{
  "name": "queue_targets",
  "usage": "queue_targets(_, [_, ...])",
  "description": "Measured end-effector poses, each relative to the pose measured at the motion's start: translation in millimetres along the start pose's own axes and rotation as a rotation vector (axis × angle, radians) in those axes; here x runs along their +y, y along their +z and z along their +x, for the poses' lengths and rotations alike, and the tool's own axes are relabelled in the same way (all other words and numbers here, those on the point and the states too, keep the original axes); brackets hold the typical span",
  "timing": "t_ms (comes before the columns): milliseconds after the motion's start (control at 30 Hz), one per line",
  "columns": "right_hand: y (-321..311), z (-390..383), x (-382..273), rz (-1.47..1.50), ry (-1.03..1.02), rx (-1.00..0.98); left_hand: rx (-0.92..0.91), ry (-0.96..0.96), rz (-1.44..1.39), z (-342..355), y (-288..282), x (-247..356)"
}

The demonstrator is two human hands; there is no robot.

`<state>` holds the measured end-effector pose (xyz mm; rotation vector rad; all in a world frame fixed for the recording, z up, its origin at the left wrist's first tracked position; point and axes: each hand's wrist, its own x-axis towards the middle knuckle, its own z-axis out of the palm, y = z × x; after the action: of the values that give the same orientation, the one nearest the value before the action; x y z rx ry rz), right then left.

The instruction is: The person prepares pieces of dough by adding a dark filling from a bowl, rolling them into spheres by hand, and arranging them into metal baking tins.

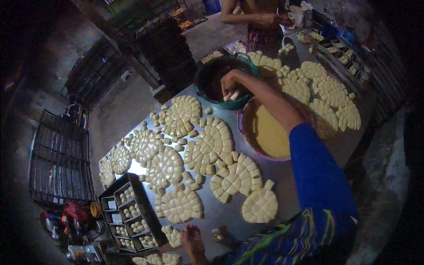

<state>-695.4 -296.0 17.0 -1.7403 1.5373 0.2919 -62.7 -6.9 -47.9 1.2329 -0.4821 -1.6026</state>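
Note:
My right hand [229,85] reaches over the dark green basin [254,73], its fingers closed on a piece of white dough [235,95]. What lies deeper in the basin is too dark to make out. Low in the view, my left hand [191,236] is at the metal table [227,214], its fingers loosely bent with nothing visible in them. Beside it on the left is a small cluster of dough pieces [171,235]; a lone dough piece [217,234] sits to its right. Rounds of dough scored into wedges, such as one dough round [180,206], are spread beyond.
A purple-rimmed basin of yellowish content [269,132] stands under my right forearm. A black divided tray with dough balls [132,216] is at the left edge. More dough rounds [333,91] cover the right side. Across the table stands another person [260,20].

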Motion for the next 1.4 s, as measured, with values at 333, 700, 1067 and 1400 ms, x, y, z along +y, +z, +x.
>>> queue_targets(333, [15.1,-60.8,-57.2,0.744,-0.244,0.136,-0.089,0.019,0.010,-14.3,35.6,12.5])
queue_targets(700, [256.3,-159.1,-293.6,1.655,-0.802,0.128,-0.638,-0.203,-0.007,-53.6,138.5,-4.2])
queue_targets(1067, [358.6,-178.2,-355.7,1.796,-0.735,0.321,-0.558,-0.270,-0.268,-79.2,77.1,-5.9])
queue_targets(1400, [366.5,-178.2,-399.1,0.947,-0.665,0.832,-0.475,-0.282,-0.123,-60.4,39.2,46.2])
